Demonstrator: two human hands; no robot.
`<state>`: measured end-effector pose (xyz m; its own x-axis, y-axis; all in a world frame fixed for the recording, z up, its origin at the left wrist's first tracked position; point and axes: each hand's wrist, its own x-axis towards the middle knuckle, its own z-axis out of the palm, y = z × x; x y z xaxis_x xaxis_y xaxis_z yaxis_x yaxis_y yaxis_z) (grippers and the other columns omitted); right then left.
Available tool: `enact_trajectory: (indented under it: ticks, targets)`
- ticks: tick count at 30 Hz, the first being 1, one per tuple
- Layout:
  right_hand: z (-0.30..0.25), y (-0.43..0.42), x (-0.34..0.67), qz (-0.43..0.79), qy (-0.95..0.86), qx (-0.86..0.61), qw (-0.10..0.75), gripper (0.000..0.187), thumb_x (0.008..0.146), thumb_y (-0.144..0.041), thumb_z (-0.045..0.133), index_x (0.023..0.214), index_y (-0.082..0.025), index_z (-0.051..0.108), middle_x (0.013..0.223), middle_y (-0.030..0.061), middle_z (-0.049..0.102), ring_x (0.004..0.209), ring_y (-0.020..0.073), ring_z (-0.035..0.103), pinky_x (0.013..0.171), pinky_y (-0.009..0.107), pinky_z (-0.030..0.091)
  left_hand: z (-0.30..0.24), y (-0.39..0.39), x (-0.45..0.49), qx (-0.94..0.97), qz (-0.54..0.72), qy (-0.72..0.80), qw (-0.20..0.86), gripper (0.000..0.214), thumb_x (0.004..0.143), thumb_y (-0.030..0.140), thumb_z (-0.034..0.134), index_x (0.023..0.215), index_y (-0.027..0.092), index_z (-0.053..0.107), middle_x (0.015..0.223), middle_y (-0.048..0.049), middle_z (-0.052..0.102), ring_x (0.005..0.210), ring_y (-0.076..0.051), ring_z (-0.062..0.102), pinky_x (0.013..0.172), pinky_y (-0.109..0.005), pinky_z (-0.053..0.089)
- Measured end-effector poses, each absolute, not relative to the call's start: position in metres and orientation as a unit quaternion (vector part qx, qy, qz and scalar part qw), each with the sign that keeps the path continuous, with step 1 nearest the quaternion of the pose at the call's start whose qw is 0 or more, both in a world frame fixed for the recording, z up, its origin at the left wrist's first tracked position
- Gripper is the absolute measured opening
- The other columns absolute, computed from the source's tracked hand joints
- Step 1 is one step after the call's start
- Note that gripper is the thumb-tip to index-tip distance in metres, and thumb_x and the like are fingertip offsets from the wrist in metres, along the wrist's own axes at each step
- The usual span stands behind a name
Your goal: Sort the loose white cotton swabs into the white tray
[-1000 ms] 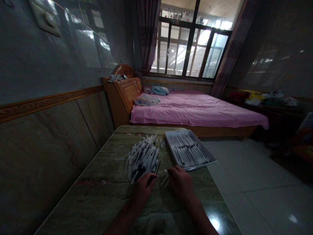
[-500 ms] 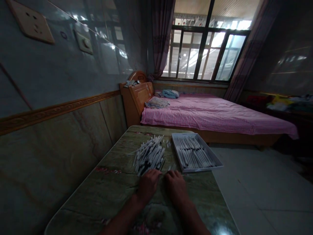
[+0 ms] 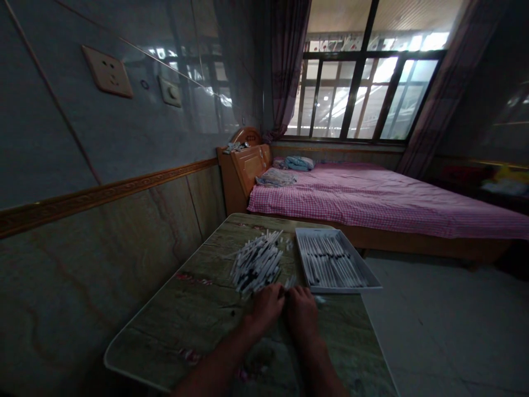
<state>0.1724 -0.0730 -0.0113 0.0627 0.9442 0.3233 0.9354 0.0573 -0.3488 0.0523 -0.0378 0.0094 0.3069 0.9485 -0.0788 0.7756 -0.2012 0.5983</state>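
White sticks (image 3: pixel 257 262), some dark-ended, lie heaped below frame centre on a wood-patterned counter (image 3: pixel 182 317); I cannot tell whether left grip (image 3: pixel 268 302) and right grip (image 3: pixel 301 310) clasp anything. A pink-covered bed (image 3: pixel 372 201) fills the right.

White-and-black sticks (image 3: pixel 261 258); whitish tray (image 3: pixel 360 263); pink-checked bedspread (image 3: pixel 322 201).

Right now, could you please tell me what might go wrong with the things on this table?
First, the tray seems to jut past the right edge of the table, so a bump from the nearby right hand might tip it and spill its sticks. Second, the left hand is close to the loose pile, so a stray brush could scatter it.
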Motion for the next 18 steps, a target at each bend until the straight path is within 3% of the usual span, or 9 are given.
enact_trajectory:
  ticks: [4,8,14,18]
  targets:
    - [-0.013,-0.072,0.175,0.026,-0.653,-0.697,0.295,0.021,0.085,-0.008,0.053,0.085,-0.022,0.069,0.089,0.004,0.07,0.09,0.0213,0.059,0.079,0.028,0.037,0.012,-0.03,0.069,0.745,0.165,0.581,0.283,0.026,0.073,0.007,0.056,0.096,0.018,0.065,0.106,-0.0162,0.072,0.106,-0.031,0.064,0.089,-0.037,0.043]
    - [-0.02,-0.071,0.178,0.044,-0.627,-0.7,0.338,0.029,0.083,-0.005,0.048,0.095,-0.022,0.068,0.092,0.0038,0.071,0.091,0.0205,0.06,0.079,0.026,0.039,0.013,-0.027,0.07,0.729,0.192,0.584,0.3,0.027,0.065,0.002,0.059,0.087,0.018,0.063,0.096,-0.0178,0.072,0.098,-0.036,0.066,0.086,-0.041,0.043]
    - [-0.028,-0.07,0.181,0.016,-0.639,-0.674,0.37,0.037,0.08,-0.004,0.044,0.104,-0.021,0.066,0.101,0.0054,0.07,0.099,0.0214,0.059,0.087,0.027,0.042,0.006,-0.021,0.056,0.678,0.277,0.585,0.349,0.022,0.056,0.004,0.067,0.066,0.021,0.059,0.079,-0.0099,0.071,0.092,-0.034,0.066,0.084,-0.039,0.043]
    - [-0.027,-0.072,0.183,-0.014,-0.654,-0.664,0.361,0.04,0.081,-0.005,0.042,0.108,-0.021,0.067,0.107,0.0067,0.069,0.104,0.0229,0.058,0.092,0.03,0.043,0.002,-0.02,0.038,0.618,0.348,0.578,0.403,0.018,0.058,0.014,0.071,0.071,0.02,0.061,0.077,-0.0057,0.07,0.085,-0.028,0.066,0.076,-0.035,0.047]
